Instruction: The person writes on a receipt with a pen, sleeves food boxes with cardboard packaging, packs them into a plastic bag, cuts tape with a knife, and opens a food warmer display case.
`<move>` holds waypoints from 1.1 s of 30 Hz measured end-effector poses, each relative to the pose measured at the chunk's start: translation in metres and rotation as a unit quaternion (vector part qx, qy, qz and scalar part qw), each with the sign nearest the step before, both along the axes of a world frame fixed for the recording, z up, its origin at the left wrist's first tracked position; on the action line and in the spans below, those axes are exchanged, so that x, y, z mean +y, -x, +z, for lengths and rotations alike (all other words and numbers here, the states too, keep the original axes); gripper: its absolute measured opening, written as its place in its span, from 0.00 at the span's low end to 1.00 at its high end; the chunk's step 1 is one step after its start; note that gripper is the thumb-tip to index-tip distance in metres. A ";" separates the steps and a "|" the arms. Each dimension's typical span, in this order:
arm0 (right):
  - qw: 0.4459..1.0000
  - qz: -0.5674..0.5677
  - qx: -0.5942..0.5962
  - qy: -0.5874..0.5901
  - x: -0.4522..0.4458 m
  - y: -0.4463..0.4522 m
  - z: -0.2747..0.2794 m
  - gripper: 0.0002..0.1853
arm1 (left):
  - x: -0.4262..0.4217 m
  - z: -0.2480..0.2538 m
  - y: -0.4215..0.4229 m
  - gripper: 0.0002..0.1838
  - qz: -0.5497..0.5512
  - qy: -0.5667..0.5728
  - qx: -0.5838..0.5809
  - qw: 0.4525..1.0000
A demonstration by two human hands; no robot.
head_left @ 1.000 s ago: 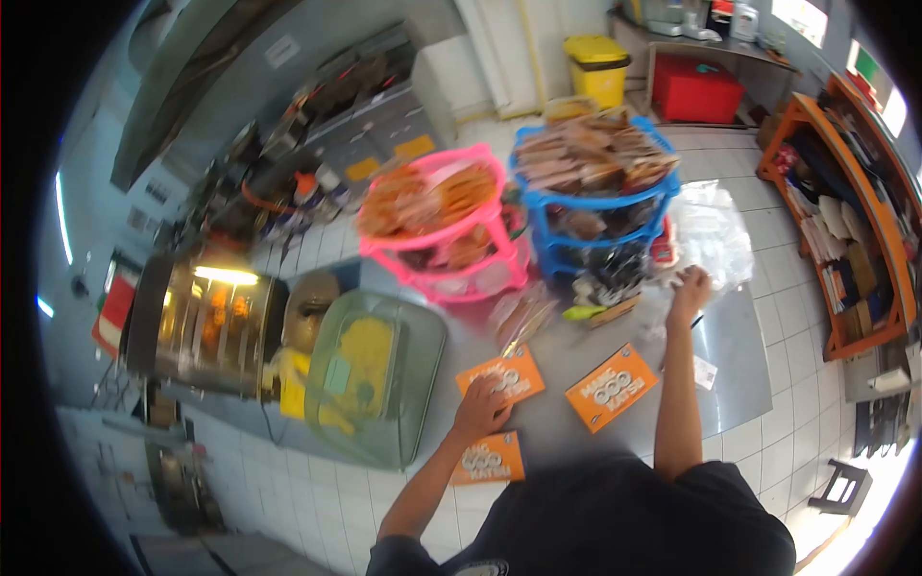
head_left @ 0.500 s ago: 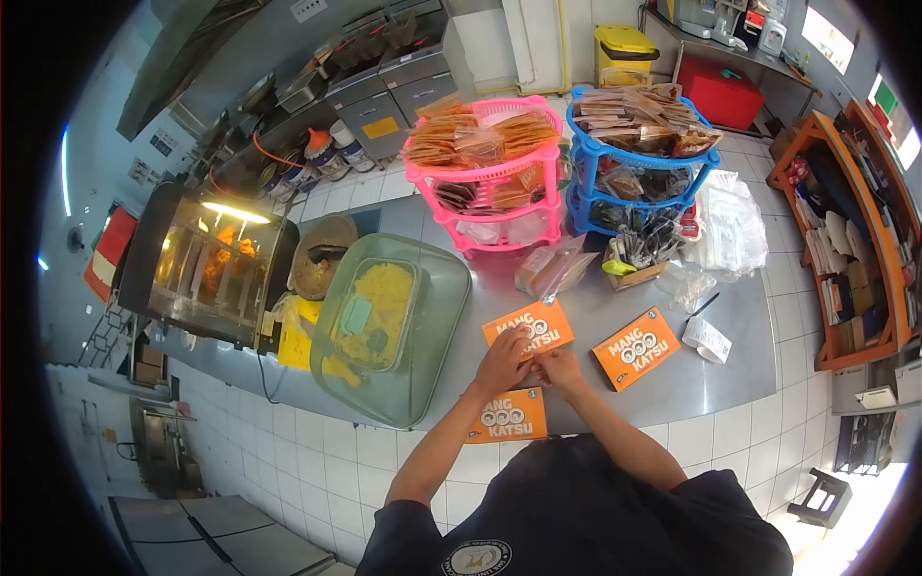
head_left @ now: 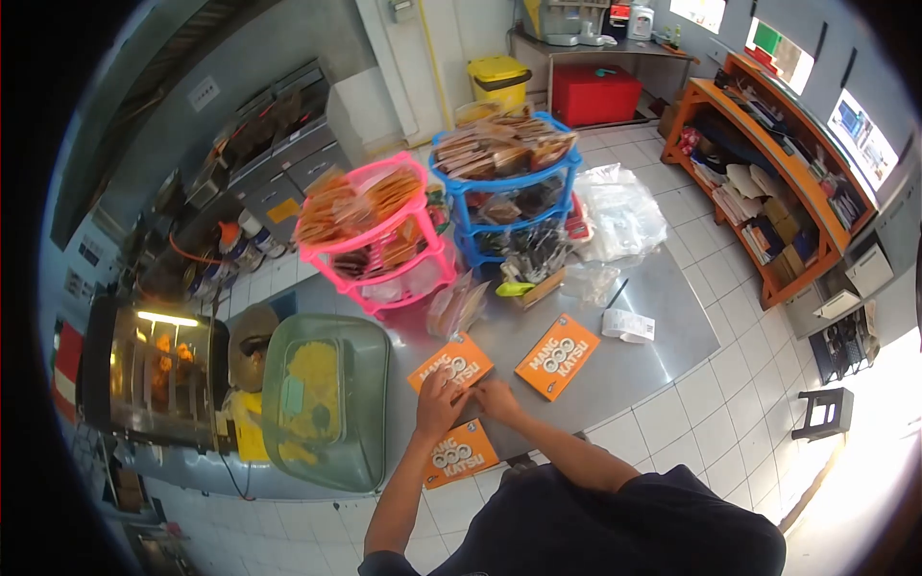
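Three orange cardboard food boxes lettered "MANG KATSU" lie on the steel table. My left hand (head_left: 442,403) rests over the top of the middle food box (head_left: 467,358), gripping it along its near side. Curled at that box's near right edge, my right hand (head_left: 497,399) has its fingers pressed together on the cardboard, close to the left one. Another food box (head_left: 559,356) lies to the right, untouched. Below my left hand, a third food box (head_left: 461,455) sits at the table's near edge, partly covered by my forearm. My fingertips are partly hidden.
A green tub (head_left: 373,403) holding a container of yellow food stands left, beside a lit display warmer (head_left: 158,374). Behind are a pink rack (head_left: 384,245) and a blue rack (head_left: 509,182) full of packets. A receipt (head_left: 629,326) and plastic bags (head_left: 615,216) lie right.
My view has turned to the right, so the table and racks appear shifted left and tilted. Both hands stay on the same middle box, with little visible movement.
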State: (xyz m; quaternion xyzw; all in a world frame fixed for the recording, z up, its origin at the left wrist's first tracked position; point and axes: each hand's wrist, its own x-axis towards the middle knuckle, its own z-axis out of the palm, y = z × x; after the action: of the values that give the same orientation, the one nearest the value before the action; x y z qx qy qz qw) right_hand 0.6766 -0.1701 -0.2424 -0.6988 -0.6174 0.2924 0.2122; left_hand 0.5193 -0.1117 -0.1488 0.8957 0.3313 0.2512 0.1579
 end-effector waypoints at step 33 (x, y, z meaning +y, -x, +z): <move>0.953 -0.206 -0.176 -0.138 0.088 -0.617 0.025 0.20 | 0.058 -0.025 -0.597 0.48 0.084 0.081 0.254 0.960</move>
State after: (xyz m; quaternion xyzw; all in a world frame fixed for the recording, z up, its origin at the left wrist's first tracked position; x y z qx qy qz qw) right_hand 1.2939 -0.0819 -0.2175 -0.8150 -0.5220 0.0265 0.2502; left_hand 1.1162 -0.0538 -0.1742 0.8830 0.4541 0.0000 0.1188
